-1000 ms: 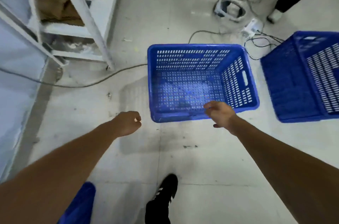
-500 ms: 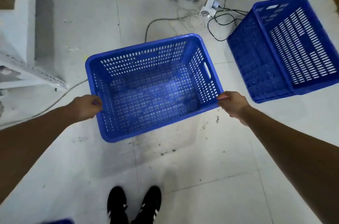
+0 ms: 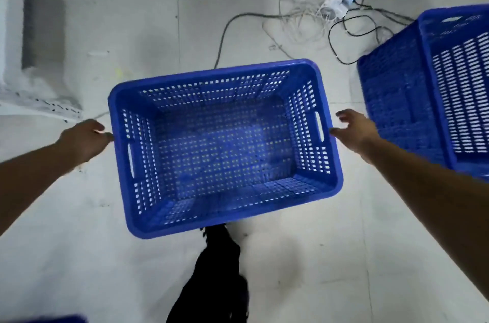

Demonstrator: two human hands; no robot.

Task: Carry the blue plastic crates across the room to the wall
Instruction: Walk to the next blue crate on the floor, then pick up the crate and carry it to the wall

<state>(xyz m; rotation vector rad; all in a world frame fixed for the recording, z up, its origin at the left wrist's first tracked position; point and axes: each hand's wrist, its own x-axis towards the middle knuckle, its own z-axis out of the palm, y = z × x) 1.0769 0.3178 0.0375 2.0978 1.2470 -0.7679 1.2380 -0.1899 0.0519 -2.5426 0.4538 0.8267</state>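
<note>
Head view, crate: empty blue plastic crate (image 3: 225,148) sits centred below the camera, long axis left to right, handle slots on its short ends.
Left hand: left hand (image 3: 83,138) touches the left rim; fingers curled, grip uncertain.
Right hand: right hand (image 3: 353,129) at the right rim, fingers spread, barely touching.
Reach: both hands equally near.
Nearby: second blue crate (image 3: 428,89) right; cables (image 3: 344,29) beyond.
</note>
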